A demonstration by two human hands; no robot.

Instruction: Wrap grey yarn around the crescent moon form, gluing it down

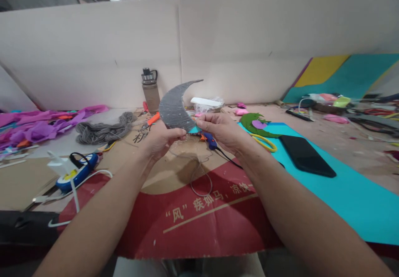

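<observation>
A crescent cutout (175, 105) wrapped in grey yarn is held up above the cardboard, its pointed tip curving to the upper right. My left hand (162, 139) grips its lower left edge, thumb in front. My right hand (220, 128) pinches at the lower right end, where a bare turquoise patch shows; whether a strand is also between those fingers cannot be made out. Loose grey yarn (201, 194) hangs below and loops onto the red printed cardboard (193, 235). A blue glue gun (211, 141) lies behind my right hand, partly hidden, its black cord running right.
At left are a grey yarn skein (106, 128), purple fabric scraps (59, 123) and a blue power strip (77, 173). A bottle (151, 90) stands by the white wall. At right, a black phone (307, 155) lies on a turquoise sheet (349, 202), near a green cutout (249, 123) and yellow-handled scissors (264, 142).
</observation>
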